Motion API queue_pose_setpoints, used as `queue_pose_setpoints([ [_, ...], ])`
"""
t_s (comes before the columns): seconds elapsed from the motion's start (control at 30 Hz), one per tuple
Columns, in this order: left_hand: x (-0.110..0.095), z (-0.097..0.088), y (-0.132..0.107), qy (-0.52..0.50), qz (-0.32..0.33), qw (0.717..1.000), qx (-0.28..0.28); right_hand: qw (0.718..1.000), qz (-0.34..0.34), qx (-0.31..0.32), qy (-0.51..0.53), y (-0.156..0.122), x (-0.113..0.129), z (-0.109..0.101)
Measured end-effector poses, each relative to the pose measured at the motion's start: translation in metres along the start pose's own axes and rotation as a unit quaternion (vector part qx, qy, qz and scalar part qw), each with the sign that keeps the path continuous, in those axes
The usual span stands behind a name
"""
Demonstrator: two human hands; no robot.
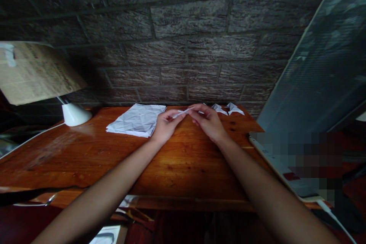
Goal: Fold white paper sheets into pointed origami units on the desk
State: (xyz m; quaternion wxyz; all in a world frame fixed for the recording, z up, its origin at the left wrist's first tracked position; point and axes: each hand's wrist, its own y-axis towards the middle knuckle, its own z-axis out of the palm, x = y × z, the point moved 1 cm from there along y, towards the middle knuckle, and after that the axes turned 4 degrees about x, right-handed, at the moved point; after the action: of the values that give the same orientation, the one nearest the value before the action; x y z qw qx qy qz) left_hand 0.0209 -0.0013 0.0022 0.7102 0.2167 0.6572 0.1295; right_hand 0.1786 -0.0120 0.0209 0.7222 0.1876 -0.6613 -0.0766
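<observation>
A small folded piece of white paper (183,112) is held up between my two hands, a little above the wooden table. My left hand (166,124) pinches its left end between thumb and fingers. At the other end, my right hand (208,119) grips it with thumb and fingertips; part of the paper is hidden by the fingers. Left of my left hand lies a stack of creased white paper sheets (136,120). Beyond my right hand sit folded paper pieces (235,109) with pointed corners, one partly covered by the hand.
The wooden table (183,175) runs up to a dark brick wall (188,53). A lamp (74,114) with a brown paper shade stands at the left. At the right edge is a tablet-like device (281,167) with a white cable (337,217) plugged in.
</observation>
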Motion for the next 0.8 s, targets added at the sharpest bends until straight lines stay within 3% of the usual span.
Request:
queue_pose_setpoints([
  [0.1,-0.002,-0.01,0.002,0.091,0.106,0.99,-0.013,0.995,0.052,-0.012,0.083,0.001,0.001,0.0],
  [0.2,-0.007,-0.017,0.001,0.194,0.198,0.961,-0.006,0.98,0.124,-0.005,0.156,0.001,0.002,0.0],
  [0.37,-0.015,-0.021,-0.001,0.312,0.271,0.91,0.006,0.979,0.135,0.045,0.148,-0.001,0.002,0.0],
  [0.43,-0.015,-0.021,0.0,0.301,0.262,0.917,-0.007,0.983,0.123,0.036,0.132,-0.001,0.0,-0.001],
  [0.5,-0.013,-0.019,0.001,0.239,0.224,0.944,-0.025,0.986,0.113,0.013,0.122,0.0,-0.001,-0.003],
  [0.63,-0.006,-0.012,0.002,0.028,0.085,0.996,-0.024,0.99,0.093,-0.024,0.099,0.001,-0.003,-0.004],
  [0.7,-0.004,-0.007,0.002,-0.042,0.022,0.999,-0.01,0.994,0.077,-0.028,0.075,0.001,-0.005,-0.004],
  [0.8,-0.003,-0.002,0.001,-0.068,-0.034,0.997,-0.003,0.998,0.051,-0.017,0.034,0.002,-0.009,-0.003],
])
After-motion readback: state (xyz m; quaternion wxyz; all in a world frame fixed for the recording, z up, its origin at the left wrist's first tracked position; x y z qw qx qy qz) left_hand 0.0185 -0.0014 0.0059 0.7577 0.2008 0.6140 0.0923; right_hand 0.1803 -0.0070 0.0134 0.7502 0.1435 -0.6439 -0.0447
